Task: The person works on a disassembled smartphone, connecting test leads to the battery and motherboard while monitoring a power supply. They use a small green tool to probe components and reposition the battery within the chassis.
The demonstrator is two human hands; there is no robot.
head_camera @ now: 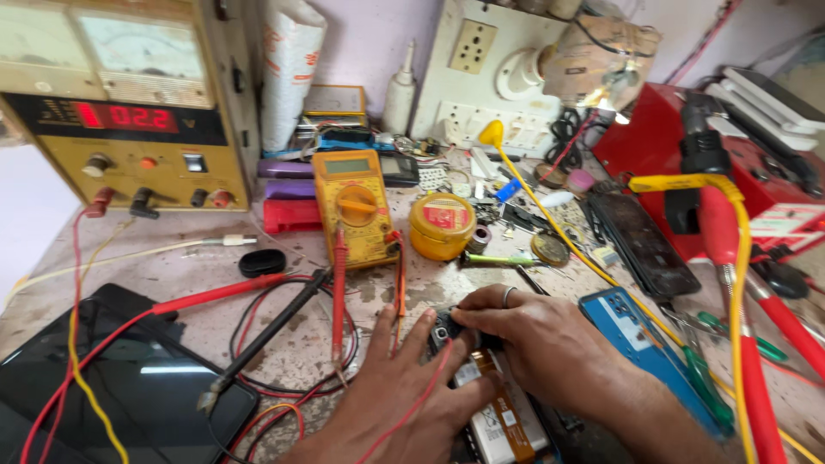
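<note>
An opened phone [503, 425] with its battery showing lies at the bottom centre of the bench. My left hand [391, 395] rests flat beside it, fingers spread, fingertips touching the phone's upper end. My right hand [537, 339], with a ring on one finger, presses its fingertips onto the phone's top part [445, 328]. A thin red wire crosses over my left hand. Whether either hand grips a small part is hidden.
A yellow multimeter [354, 206] with red and black probes [339, 283] lies ahead. A power supply [129, 112] stands at the left, a dark tablet [129, 395] lower left. A yellow round tin [441, 225], blue phone case [644, 344], red-handled tools [748, 344] and red box [687, 146] crowd the right.
</note>
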